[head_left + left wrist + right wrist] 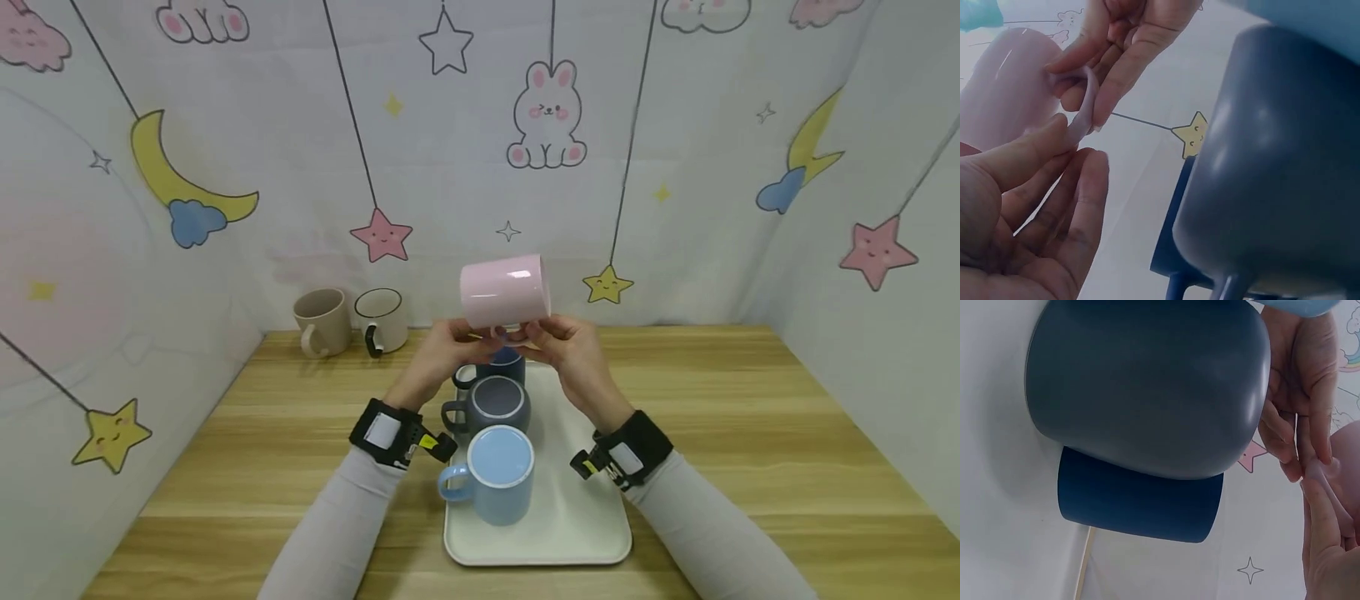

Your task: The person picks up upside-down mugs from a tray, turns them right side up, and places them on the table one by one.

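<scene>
A pink mug (504, 292) is held up on its side above the far end of the tray, its handle pointing down. My left hand (442, 354) pinches the handle between thumb and fingers. From the other side, my right hand (577, 358) grips the same handle. In the left wrist view the handle (1087, 103) shows between both sets of fingertips. Below on the tray stand upside-down mugs in a row: a light blue mug (501, 483) in front, a dark grey mug (498, 408) behind it, and a dark blue mug (506, 367) at the back, partly hidden.
The white tray (570, 533) lies on the wooden table (720, 442). At the back left, a beige mug (330, 321) and a white mug (386, 321) with black rim and handle stand upright near the patterned cloth wall (465, 167).
</scene>
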Tool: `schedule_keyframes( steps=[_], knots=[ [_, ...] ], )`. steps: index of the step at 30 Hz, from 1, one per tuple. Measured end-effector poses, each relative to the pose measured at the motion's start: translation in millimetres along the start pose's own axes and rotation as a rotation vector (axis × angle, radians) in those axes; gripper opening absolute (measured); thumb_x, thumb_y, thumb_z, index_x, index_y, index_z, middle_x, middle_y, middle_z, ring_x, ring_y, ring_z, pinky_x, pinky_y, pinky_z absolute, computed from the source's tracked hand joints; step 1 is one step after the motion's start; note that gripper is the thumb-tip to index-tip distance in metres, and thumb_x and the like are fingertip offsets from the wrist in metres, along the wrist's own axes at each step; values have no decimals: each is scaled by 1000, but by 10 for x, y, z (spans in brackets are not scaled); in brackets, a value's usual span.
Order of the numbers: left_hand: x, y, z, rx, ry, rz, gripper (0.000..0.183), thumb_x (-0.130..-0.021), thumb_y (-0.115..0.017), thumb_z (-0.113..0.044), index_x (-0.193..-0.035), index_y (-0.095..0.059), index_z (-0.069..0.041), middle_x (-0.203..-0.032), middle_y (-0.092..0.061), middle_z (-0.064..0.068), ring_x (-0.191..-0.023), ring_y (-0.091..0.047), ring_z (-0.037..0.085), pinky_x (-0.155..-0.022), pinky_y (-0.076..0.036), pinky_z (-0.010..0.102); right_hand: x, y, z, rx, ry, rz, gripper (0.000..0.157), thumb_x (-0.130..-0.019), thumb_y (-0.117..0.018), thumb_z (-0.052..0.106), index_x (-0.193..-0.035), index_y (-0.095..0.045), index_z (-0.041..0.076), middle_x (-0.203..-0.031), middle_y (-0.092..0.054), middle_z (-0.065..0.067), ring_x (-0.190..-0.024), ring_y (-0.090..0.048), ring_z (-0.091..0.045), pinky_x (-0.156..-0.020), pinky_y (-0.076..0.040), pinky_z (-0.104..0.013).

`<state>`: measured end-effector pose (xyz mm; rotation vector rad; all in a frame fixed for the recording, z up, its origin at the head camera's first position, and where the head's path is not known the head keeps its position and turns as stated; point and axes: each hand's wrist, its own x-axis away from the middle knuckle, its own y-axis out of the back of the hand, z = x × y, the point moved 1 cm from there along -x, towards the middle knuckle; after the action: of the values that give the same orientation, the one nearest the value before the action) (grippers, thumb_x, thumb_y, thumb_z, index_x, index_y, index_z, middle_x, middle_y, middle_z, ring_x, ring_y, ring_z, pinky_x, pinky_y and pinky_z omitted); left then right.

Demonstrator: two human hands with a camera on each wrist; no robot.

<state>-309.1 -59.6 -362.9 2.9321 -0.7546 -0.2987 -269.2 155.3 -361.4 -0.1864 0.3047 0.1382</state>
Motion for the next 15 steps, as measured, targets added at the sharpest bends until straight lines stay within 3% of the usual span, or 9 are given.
schedule_keyframes(
  steps=[6,15],
  knots=[
    [-11,-21,-9,51,4,-16,37,-103,-65,-7,-138,-61,4,-131,-67,22,-113,-70,30,-96,-60,40,5,18,15,112,5,-13,33,-102,-66,7,-129,-65,-12,-112,-73,-16,-101,-74,-18,-95,-60,-39],
    [-19,-26,-26,142,20,-47,33,-103,-63,-5,-134,-63,7,-126,-68,21,-106,-73,22,-95,-60,36,-3,28,5,185,-44,-26,33,-101,-68,7,-129,-68,-9,-117,-74,-16,-101,-74,-15,-97,-58,-40]
  ],
)
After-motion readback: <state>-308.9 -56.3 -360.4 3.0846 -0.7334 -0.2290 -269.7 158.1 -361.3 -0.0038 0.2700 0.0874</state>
